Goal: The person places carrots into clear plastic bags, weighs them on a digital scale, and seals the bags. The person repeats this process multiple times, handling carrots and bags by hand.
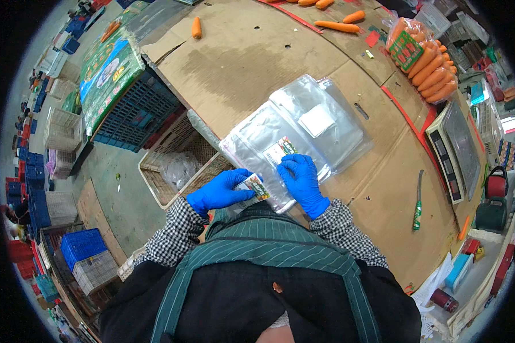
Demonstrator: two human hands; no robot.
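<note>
My left hand (225, 191), in a blue glove, holds printed labels (257, 187) between thumb and fingers, above the table's near edge. My right hand (301, 182), also gloved in blue, has its fingertips at the lower right edge of another printed label (279, 150); whether they pinch it or press it cannot be told. That label lies on a stack of clear plastic bags (253, 135). A second pile of clear bags (347, 133) lies beside it, with a white square (316, 121) on top.
Cardboard covers the table (395, 223). A knife (418, 210) and a scale (450, 150) are at the right, bagged carrots (429, 64) at the upper right. Left of the table stand a beige plastic crate (154, 188) and a dark blue crate (133, 111). Loose carrots (196, 28) lie farther off.
</note>
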